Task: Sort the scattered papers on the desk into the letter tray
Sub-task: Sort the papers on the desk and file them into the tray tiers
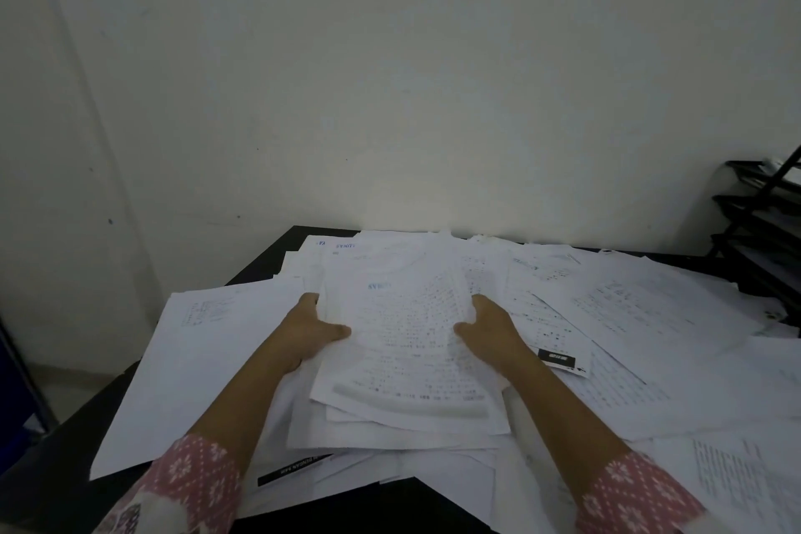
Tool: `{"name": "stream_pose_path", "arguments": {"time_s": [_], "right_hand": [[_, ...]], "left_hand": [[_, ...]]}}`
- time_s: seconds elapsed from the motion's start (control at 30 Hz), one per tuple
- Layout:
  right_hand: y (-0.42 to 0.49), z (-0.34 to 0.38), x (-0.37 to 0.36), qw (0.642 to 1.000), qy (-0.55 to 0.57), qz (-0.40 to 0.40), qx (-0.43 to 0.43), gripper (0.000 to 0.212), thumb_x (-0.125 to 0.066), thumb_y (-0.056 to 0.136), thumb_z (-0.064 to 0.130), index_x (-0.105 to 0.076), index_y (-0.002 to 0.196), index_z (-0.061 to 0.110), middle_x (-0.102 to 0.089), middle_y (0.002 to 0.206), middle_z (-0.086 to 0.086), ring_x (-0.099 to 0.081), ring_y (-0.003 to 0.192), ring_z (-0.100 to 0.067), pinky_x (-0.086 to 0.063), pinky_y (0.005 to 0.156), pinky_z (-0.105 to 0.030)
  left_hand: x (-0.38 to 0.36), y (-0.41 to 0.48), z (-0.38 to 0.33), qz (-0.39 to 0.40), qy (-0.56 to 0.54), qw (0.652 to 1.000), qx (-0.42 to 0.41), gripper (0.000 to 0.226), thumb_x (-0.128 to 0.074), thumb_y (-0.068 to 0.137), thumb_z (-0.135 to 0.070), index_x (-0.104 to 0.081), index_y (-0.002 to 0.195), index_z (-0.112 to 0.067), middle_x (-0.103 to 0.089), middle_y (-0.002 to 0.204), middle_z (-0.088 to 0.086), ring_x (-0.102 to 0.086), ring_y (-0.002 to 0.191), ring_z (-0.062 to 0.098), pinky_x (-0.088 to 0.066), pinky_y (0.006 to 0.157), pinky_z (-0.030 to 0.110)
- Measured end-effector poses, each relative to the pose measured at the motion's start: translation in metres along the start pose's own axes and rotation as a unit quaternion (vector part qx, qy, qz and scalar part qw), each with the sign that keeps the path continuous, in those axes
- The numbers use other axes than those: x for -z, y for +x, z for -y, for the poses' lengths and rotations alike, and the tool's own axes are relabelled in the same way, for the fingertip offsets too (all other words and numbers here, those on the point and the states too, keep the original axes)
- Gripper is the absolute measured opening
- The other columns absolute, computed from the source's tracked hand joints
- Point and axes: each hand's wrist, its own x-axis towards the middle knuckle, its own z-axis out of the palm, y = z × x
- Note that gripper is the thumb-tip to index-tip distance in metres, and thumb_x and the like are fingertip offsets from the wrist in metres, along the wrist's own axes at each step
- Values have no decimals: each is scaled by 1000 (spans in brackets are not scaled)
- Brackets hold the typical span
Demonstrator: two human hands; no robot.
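A stack of printed white papers lies in the middle of the black desk, on top of many more loose sheets. My left hand grips the stack's left edge, thumb on top. My right hand grips its right edge in the same way. The stack curves slightly between the two hands. The black letter tray, with several tiers, stands at the far right of the desk against the wall.
Loose printed sheets cover nearly the whole desk, some hanging over the front edge. A large blank sheet lies at the left. A white wall rises right behind the desk. The floor and a blue object show at the far left.
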Motion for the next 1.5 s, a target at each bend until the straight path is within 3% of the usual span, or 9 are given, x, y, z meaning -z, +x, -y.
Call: {"name": "stream_pose_path", "arguments": {"time_s": [0.1,0.23,0.33,0.53,0.67,0.77,0.97,1.37,1.5], "right_hand": [[3,-3,8,999,40,-32,-19,27,-51,94,15,-51,114,-2,-56,117,-16,-55,99,-25,-43,78,-28],[6,-6,31,964,256,-45,-62,45,-64,89,24,-45,124,4,-57,120,-11,-56,89,-16,-47,68,-25],[9,-8,55,933,352,-36,-61,69,-72,80,33,-35,134,9,-54,124,-1,-56,101,-16,-47,82,-29],[1,4,102,920,350,-152,91,45,-67,86,15,-47,126,11,-58,121,-3,-57,107,-17,-47,89,-28],[-6,0,116,907,352,-197,119,54,-71,82,18,-43,127,12,-58,117,2,-58,104,-13,-48,90,-29],[-10,-13,118,915,347,-179,105,43,-72,81,22,-55,120,16,-64,116,0,-62,105,-16,-52,91,-35],[-12,-20,124,928,307,-183,107,27,-64,88,19,-48,110,19,-59,103,8,-58,94,-9,-51,78,-26],[-10,-23,122,955,214,-189,82,20,-51,94,10,-44,113,10,-54,93,9,-54,84,-9,-44,60,-8],[-14,-31,115,968,183,-158,69,34,-47,95,5,-43,128,10,-52,110,5,-51,98,-9,-41,82,-17]], "left_hand": [[-7,-7,-12,-12,-42,997,-67,65,-67,86,-15,-30,139,-12,-45,133,9,-47,113,25,-42,93,36],[-13,-11,-36,-29,-124,983,-134,59,-66,86,-17,-34,136,-16,-48,123,1,-47,106,18,-43,87,33],[-17,-14,-55,-18,-185,966,-182,46,-66,86,-17,-41,124,-23,-53,116,-2,-54,105,20,-47,85,35],[-31,-25,-97,-31,-280,920,-274,25,-60,90,-12,-52,111,-24,-62,100,-11,-61,91,8,-53,79,26],[-45,-27,-105,-34,-295,910,-290,20,-60,90,-16,-54,104,-30,-64,103,-9,-63,94,10,-54,78,25],[-59,-27,-98,-26,-275,921,-274,33,-66,86,-22,-50,115,-27,-62,110,-8,-60,102,11,-51,85,29],[-77,-32,-95,-49,-197,936,-289,29,-59,91,-21,-43,115,-26,-54,100,-19,-54,90,-1,-42,69,8],[-85,-22,-93,-35,-13,969,-243,35,-64,88,-26,-39,109,-15,-52,106,-2,-52,92,17,-42,70,24],[-89,-21,-90,13,35,974,-225,37,-60,91,-23,-42,121,-10,-55,119,8,-53,107,25,-43,78,25]]}}
